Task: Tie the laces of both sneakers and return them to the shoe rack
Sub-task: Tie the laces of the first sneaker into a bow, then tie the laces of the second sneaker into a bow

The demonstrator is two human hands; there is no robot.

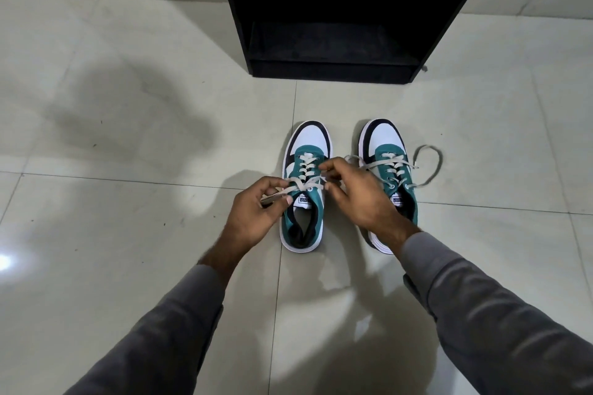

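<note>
The left hand is pinching one flat lace end of the left sneaker while the right hand is pinching the other (soft, limp cord, best gripped near the crossing). The right sneaker, light by the look of it, is sitting just beside on the floor, laces loose, before the shoe rack.

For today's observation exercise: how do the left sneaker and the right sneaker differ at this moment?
Both hands pull the left sneaker's laces; the right sneaker's laces lie loose, one looping onto the floor. The right hand partly hides the right sneaker; the left sneaker shows almost whole. Both are green, white and black, toes facing the rack.
</note>
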